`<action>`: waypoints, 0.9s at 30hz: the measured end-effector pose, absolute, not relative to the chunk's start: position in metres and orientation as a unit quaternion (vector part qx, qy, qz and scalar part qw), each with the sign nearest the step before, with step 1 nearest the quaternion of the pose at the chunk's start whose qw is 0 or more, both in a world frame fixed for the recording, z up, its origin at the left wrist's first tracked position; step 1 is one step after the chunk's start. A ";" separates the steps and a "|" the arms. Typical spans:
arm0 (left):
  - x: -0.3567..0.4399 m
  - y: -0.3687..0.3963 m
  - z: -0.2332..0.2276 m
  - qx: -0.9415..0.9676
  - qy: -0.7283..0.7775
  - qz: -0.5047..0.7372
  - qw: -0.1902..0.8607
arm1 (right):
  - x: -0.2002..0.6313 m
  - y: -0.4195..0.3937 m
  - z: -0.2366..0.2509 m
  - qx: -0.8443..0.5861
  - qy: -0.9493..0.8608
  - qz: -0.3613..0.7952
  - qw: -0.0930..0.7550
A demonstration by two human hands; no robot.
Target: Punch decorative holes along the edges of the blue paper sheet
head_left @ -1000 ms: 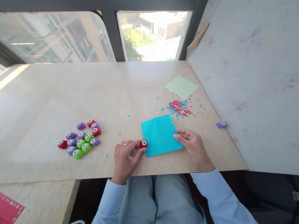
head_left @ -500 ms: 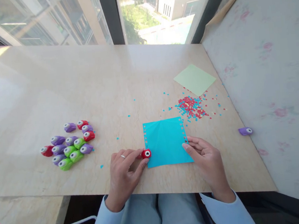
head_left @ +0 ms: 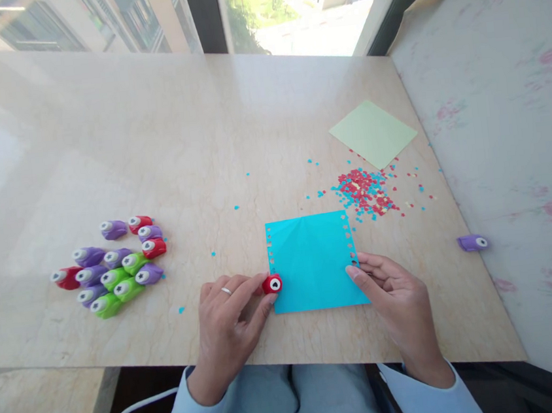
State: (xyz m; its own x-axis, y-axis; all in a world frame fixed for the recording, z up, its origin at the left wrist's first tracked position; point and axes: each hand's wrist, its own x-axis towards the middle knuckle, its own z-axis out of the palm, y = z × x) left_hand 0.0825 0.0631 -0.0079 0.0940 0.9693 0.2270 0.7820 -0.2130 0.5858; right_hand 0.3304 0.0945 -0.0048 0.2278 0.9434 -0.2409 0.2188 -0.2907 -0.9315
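- On my feed, the left hand (head_left: 234, 329) pinches the red punch (head_left: 273, 283) at the left edge of the sheet (head_left: 313, 255).
- The right hand (head_left: 397, 302) pinches the sheet's right edge.
- Confetti (head_left: 366, 192) lies beyond its far right corner.

bright window (head_left: 260, 11), floral wall (head_left: 508, 116), pale tabletop (head_left: 169, 132)

Floral wallpaper (head_left: 507, 110) at right; white cable (head_left: 143, 404) lower left; dark window post (head_left: 210, 16).

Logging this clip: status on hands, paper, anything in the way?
Left hand holds red punch at left edge of blue paper. Right hand pinches right edge. Paper punched along both sides. Confetti beyond far right corner.
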 end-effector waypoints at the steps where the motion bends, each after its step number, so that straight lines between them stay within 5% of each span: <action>1: 0.083 0.063 -0.008 0.723 0.606 0.292 0.159 | 0.330 0.095 -0.005 -0.670 -0.434 0.444 0.407; 27: 0.084 0.063 -0.008 0.713 0.624 0.285 0.145 | 0.331 0.095 -0.005 -0.661 -0.442 0.454 0.402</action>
State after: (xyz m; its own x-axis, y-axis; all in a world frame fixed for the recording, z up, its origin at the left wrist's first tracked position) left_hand 0.0841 0.0634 -0.0081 0.0598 0.9726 0.2249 0.8068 -0.1797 0.5629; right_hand 0.3313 0.0951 -0.0051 0.1966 0.9495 -0.2444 0.2199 -0.2856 -0.9328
